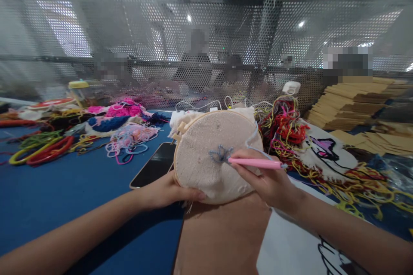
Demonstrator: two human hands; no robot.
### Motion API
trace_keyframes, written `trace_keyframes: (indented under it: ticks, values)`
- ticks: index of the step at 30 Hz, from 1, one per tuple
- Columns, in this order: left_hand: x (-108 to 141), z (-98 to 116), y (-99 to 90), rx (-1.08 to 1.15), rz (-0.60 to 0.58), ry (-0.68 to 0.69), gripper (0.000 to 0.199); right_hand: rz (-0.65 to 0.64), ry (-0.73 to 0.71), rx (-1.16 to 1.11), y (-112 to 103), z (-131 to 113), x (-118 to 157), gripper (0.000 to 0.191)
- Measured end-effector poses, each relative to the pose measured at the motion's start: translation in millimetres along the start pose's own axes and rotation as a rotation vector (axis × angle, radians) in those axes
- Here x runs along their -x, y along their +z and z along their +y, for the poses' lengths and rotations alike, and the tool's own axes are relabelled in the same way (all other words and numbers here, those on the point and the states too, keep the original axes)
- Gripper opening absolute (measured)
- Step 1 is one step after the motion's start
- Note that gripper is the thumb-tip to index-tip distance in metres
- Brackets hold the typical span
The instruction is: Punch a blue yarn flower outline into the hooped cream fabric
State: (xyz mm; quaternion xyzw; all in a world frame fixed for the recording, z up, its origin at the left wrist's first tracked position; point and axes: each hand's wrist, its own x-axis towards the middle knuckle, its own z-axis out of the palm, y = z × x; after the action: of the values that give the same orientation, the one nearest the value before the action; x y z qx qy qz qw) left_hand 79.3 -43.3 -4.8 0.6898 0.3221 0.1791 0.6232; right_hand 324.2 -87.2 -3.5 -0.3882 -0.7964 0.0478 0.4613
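A round wooden embroidery hoop with cream cloth stretched in it stands tilted toward me at the middle. My left hand grips its lower left rim, thumb on the cloth and the other fingers hidden behind. In my right hand is a pink punch needle, its tip at the cloth beside a small patch of blue-grey stitches. Light blue yarn loops over the hoop's right side and shows at the tool's back end. Whether the tip pierces the cloth I cannot tell.
A phone lies left of the hoop on the blue table. Yarn heaps spread left, and a tangled red-yellow yarn pile lies right. Brown envelopes are stacked back right. Perforated metal panels stand behind, with people beyond.
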Motion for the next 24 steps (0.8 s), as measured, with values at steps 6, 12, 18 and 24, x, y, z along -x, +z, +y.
trace_keyframes:
  ticks: [6, 12, 18, 24]
  values:
    - [0, 3, 2.7, -0.028, 0.015, 0.012, 0.041, -0.033, 0.016, 0.015, -2, 0, 0, 0.02]
    - [2, 6, 7.5, -0.009, 0.028, -0.004, 0.041, -0.045, -0.008, 0.001, -1, -5, -4, 0.019]
    - [-3, 2, 4.1, 0.122, 0.014, 0.005, 0.046, 0.049, 0.131, -0.129, -1, -4, -6, 0.01]
    - [-3, 1, 1.8, 0.134, -0.009, -0.003, 0.045, 0.079, 0.102, -0.171, -5, -4, -9, 0.008]
